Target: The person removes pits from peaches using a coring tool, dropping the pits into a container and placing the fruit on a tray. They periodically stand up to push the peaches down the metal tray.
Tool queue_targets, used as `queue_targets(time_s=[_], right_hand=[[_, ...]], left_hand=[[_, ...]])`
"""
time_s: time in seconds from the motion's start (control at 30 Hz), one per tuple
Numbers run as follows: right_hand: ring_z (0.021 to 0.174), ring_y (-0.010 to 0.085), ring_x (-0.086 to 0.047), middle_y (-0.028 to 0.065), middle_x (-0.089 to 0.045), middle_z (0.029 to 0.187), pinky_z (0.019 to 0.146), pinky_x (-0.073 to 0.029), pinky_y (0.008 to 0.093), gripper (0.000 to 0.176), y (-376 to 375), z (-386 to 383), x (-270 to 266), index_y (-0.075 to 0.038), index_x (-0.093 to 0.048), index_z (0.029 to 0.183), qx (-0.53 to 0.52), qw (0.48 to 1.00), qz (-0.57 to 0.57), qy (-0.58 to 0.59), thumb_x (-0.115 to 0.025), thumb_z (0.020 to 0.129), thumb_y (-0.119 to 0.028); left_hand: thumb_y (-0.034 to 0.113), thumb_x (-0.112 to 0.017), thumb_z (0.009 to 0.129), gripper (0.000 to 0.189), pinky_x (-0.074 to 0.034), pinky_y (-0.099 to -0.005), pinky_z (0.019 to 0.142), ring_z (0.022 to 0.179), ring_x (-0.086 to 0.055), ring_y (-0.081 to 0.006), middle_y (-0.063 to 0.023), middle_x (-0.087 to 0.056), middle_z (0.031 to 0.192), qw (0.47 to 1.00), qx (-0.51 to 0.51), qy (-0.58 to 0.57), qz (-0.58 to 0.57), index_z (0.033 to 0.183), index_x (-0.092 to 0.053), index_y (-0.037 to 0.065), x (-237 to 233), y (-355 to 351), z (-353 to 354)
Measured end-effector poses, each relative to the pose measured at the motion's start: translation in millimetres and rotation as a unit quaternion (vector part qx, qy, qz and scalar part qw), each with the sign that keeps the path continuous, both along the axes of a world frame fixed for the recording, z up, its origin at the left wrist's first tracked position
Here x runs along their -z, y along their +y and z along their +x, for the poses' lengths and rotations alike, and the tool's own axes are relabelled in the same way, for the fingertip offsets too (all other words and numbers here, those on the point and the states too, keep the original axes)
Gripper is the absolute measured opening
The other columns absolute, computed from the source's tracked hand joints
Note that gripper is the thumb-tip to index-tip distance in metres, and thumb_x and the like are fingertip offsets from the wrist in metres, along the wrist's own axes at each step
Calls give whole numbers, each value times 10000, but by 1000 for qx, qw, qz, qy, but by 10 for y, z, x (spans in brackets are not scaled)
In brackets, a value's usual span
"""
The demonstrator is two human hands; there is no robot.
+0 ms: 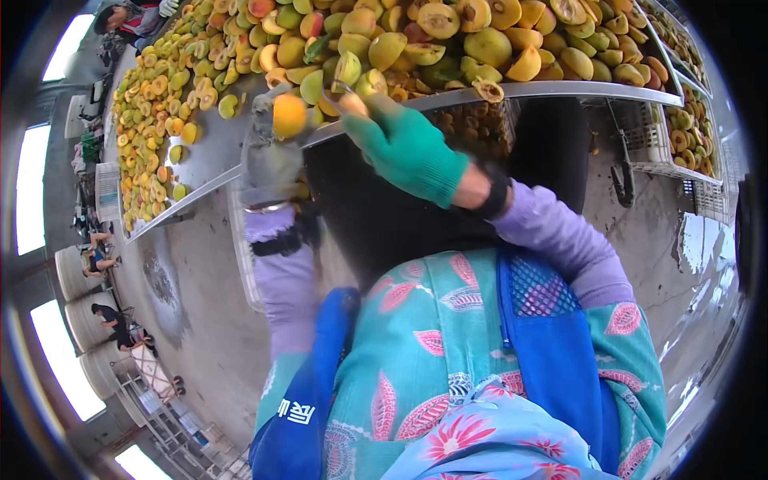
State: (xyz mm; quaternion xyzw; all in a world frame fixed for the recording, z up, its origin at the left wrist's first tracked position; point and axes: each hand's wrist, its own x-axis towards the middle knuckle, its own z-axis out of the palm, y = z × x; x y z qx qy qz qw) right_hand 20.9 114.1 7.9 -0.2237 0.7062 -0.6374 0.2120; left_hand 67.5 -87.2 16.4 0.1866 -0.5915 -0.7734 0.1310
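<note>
My left hand [270,157], in a grey glove, holds an orange-yellow fruit half [289,115] at the edge of a metal table [210,157]. My right hand [406,146], in a green glove, grips a small tool [349,93] whose tip sits against that fruit; the tool is blurred. Both hands are just in front of a big heap of halved and whole yellow-green fruits [448,40] on the table.
More cut fruit halves [152,104] spread along the table to the left. Another person [132,18] works at the far end. Plastic crates of fruit [688,128] stand at the right. Below the table lies a wet concrete floor [192,296], with people further off at the left.
</note>
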Motion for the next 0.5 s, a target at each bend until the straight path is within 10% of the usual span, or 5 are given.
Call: queue_targets(time_s=[0.03,0.23,0.33,0.4,0.5], right_hand=[[798,463,-598,281,-618,812,702,-473,501,487,-85,-36,33,19,-524,990,8,1000,2,3,-468,951,-464],[771,447,-616,273,-620,780,670,-476,516,471,87,-144,104,21,-481,1059,76,991,75,85,-489,944,-435],[676,419,-620,231,-606,686,596,-483,495,418,223,-95,96,14,-496,1040,92,974,95,183,-529,934,-389],[645,411,-617,210,-603,659,559,-481,485,363,281,-20,75,-13,-502,1007,103,963,97,230,-554,928,-364],[654,406,-619,204,-613,677,554,-484,478,286,335,111,83,-59,-510,964,70,957,108,258,-575,925,-335]], left_hand=[[210,-564,956,282,-535,-307,833,987,-618,-197,-95,-629,1072,990,14,67,127,1166,-570,21,55,154,-36],[179,-525,964,340,-464,-342,957,1091,-573,-214,-121,-587,1196,991,115,66,2,1256,-521,5,230,682,-156],[237,-542,950,381,-468,-360,961,1093,-581,-238,-134,-594,1196,946,109,87,-292,1245,-519,-3,350,694,-146],[279,-543,948,399,-486,-358,929,1050,-599,-248,-130,-611,1149,816,81,118,-560,1227,-527,-6,391,627,-137],[319,-544,944,420,-506,-356,877,979,-614,-242,-127,-620,1079,990,-5,52,129,1206,-536,-10,-37,1010,-145]])
